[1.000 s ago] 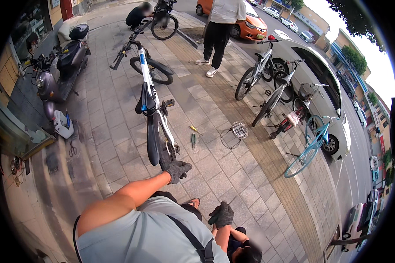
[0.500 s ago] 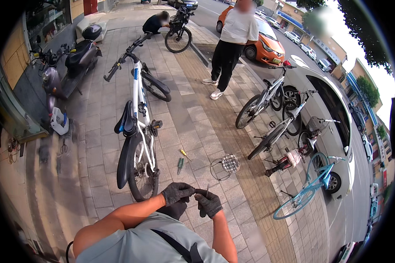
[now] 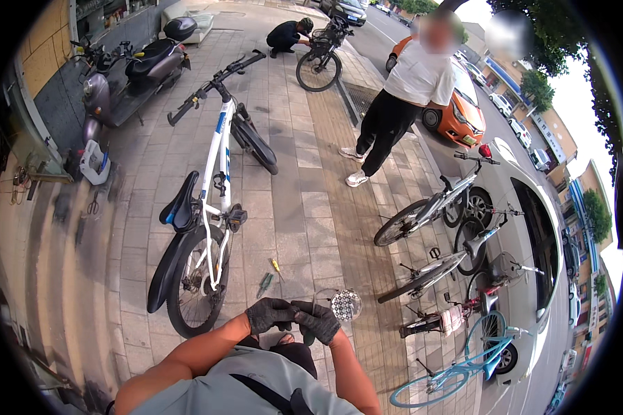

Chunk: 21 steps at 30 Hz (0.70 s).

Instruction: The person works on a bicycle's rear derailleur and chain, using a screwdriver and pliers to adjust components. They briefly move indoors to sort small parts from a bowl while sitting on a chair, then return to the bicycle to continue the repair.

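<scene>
My left hand (image 3: 270, 315) and my right hand (image 3: 316, 323), both in dark gloves, meet in front of my body. Their fingers are closed and pinched together, and what they hold is hidden by the gloves. Just beyond them on the paving lie a green-handled tool (image 3: 264, 281), perhaps pliers, and a yellow-handled screwdriver (image 3: 275, 267). A round dish with a dark and light pattern (image 3: 345, 305) sits past my right hand. Ahead on the left stands a white bicycle (image 3: 211, 228) with a black saddle, its rear wheel toward me.
A purple scooter (image 3: 135, 86) and a grey-white plastic container (image 3: 95, 164) are at left. A person in a white top (image 3: 417, 72) stands ahead; another crouches (image 3: 284, 36) by a bicycle (image 3: 320, 68). Several bicycles, including a light-blue one (image 3: 457, 373), line the right beside a white car (image 3: 526, 207).
My hands have come closer together; the small dark piece and thin metal bit seen between them are now hidden. My view has shifted, and the standing person leans more.
</scene>
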### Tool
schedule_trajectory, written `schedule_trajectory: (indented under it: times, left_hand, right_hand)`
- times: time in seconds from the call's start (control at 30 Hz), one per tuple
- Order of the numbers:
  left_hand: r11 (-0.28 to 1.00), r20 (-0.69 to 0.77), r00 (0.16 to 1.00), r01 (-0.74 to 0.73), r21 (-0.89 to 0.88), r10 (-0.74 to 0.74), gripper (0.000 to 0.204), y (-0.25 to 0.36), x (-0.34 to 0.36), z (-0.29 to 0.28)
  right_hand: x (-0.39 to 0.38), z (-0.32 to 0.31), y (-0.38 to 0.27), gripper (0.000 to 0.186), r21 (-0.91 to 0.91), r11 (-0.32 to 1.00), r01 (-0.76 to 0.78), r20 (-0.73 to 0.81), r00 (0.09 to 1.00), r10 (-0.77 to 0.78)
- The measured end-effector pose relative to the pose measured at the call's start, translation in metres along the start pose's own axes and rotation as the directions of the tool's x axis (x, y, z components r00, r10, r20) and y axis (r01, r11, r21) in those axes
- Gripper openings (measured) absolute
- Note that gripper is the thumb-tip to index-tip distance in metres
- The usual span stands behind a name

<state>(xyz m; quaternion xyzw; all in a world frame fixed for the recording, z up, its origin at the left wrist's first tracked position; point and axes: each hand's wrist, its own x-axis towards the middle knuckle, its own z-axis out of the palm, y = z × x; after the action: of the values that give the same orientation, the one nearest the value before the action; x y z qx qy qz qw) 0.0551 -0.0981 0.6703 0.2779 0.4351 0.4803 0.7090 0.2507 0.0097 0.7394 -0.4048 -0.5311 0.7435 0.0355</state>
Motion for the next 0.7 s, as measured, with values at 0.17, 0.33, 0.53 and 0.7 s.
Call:
schedule_trajectory:
  times: [0.17,0.33,0.53,0.7]
  left_hand:
    - [0.991,-0.314,0.947,-0.102,-0.085,0.071,0.03,0.02,-0.01,-0.011]
    - [0.966,-0.703,0.697,-0.058,-0.25,-0.141,0.033,-0.02,-0.018,0.008]
    - [0.761,-0.837,0.48,-0.43,-0.486,-0.263,0.031,-0.094,-0.019,0.065]
    - [0.56,-0.873,0.373,-0.669,-0.488,-0.314,0.03,-0.121,-0.012,0.092]
  right_hand:
    - [0.087,-0.01,-0.028,0.038,-0.128,0.986,0.105,0.331,0.942,-0.057]
    - [0.145,-0.002,-0.012,0.031,-0.361,0.891,0.277,0.597,0.803,-0.008]
    - [0.145,0.014,0.004,0.034,-0.541,0.647,0.537,0.757,0.646,0.098]
    - [0.146,0.029,0.021,0.037,-0.559,0.589,0.583,0.801,0.563,0.203]
